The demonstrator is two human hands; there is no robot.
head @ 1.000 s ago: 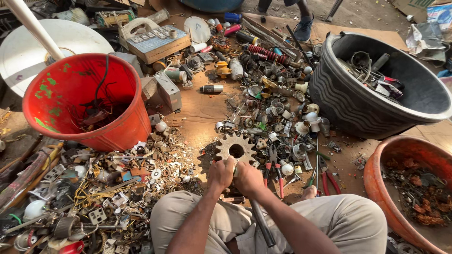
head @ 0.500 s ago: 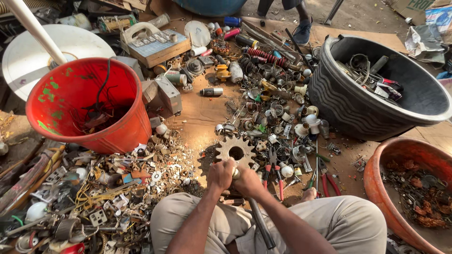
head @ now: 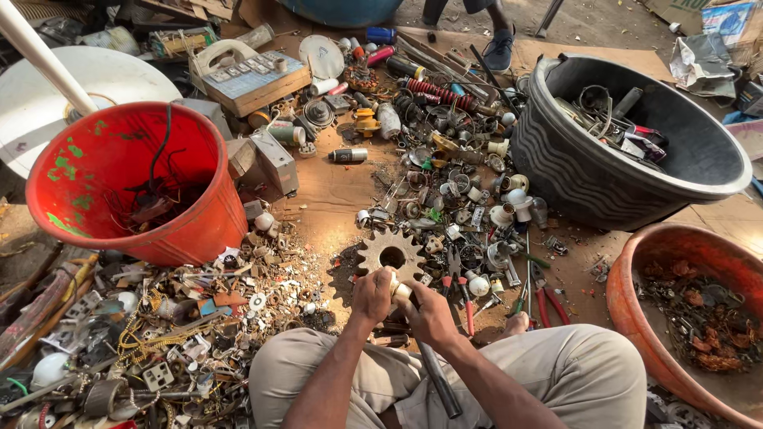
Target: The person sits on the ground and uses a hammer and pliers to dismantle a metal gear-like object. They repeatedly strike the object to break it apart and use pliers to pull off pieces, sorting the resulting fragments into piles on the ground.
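Note:
My left hand [head: 372, 292] and my right hand [head: 429, 311] meet low in the middle, over my knees. Together they grip a small pale metal part [head: 399, 291], the left on its left end, the right on its right end. A dark rod [head: 439, 376] runs down from under my right hand between my legs. Just beyond my hands a rusty toothed gear wheel [head: 389, 253] lies flat on the ground.
A red bucket [head: 199, 230] with wires stands at left, a black ribbed tub [head: 572, 171] at right, an orange basin [head: 628, 298] at lower right. Scrap parts cover the ground. Red-handled pliers [head: 544, 295] lie near my right knee. Another person's foot [head: 499, 49] is at top.
The view has shifted slightly. My hands stay together on the small part, just below the gear wheel.

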